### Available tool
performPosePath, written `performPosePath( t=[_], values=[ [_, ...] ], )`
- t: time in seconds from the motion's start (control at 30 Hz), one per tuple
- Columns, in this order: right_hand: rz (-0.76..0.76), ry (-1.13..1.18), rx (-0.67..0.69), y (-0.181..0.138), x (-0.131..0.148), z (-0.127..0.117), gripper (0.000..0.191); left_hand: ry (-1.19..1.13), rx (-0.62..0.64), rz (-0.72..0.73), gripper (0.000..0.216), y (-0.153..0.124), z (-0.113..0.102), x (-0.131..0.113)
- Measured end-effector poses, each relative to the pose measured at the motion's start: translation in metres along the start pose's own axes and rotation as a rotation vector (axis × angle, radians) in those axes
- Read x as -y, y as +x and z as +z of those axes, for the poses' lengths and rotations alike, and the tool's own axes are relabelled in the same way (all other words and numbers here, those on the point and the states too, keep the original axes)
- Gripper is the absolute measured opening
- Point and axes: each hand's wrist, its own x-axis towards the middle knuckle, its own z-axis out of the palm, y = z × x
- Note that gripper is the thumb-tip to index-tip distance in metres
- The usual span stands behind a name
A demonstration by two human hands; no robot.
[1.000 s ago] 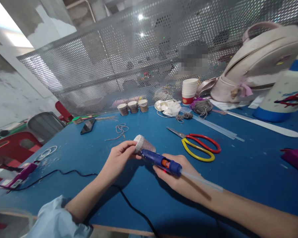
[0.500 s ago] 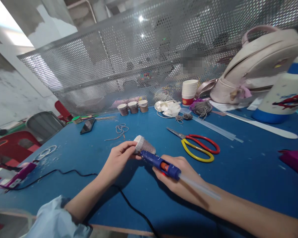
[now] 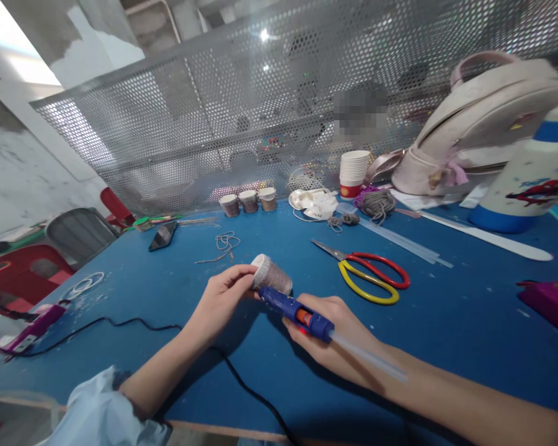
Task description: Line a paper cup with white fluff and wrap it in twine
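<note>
Between the fingers and thumb of my left hand (image 3: 225, 294) is a small paper cup (image 3: 275, 277), tipped on its side with its white mouth toward the hand. Greyish yarn seems to cover its outside. My right hand (image 3: 328, 331) is wrapped round a blue glue gun (image 3: 291, 310), and a clear glue stick (image 3: 369, 356) juts from its back. The gun's nozzle is close by the cup near my left fingertips; whether they touch I cannot tell. Scissors (image 3: 369, 275) with red and yellow handles lie right of the cup. A loose grey string (image 3: 225, 243) lies beyond my left hand.
Three wrapped cups (image 3: 248, 201) stand at the back, with stacked paper cups (image 3: 353, 173), grey yarn (image 3: 379, 203) and glue sticks (image 3: 395, 238) to their right. A phone (image 3: 162, 236) lies left. A black cord (image 3: 248, 387) crosses the front. A bottle (image 3: 523, 179) and backpack (image 3: 488, 130) stand right.
The glue gun and my right hand have shifted slightly to the left, bringing the nozzle nearer my left fingertips. My left hand keeps its hold on the cup.
</note>
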Motion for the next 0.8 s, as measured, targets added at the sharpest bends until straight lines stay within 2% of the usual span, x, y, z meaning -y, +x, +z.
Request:
performPosePath(
  t=[0.2, 0.37, 0.53, 0.8],
  values=[
    [0.000, -0.060, -0.048, 0.0001, -0.0018, 0.0000, 0.014, -0.038, 0.011, -0.014, 0.024, 0.0006, -0.0015, 0.0030],
    [-0.036, -0.095, 0.031, -0.0024, -0.0032, -0.0002, 0.010, -0.015, 0.002, 0.000, 0.024, -0.0002, -0.0009, 0.0015],
    [-0.054, -0.122, -0.034, -0.0028, -0.0061, -0.0020, 0.013, -0.056, -0.004, -0.017, 0.023, -0.0009, 0.0001, 0.0002],
    [-0.083, -0.071, -0.051, -0.0014, -0.0058, -0.0064, 0.012, -0.071, -0.016, 0.004, 0.021, 0.0018, -0.0036, 0.0025]
  ],
)
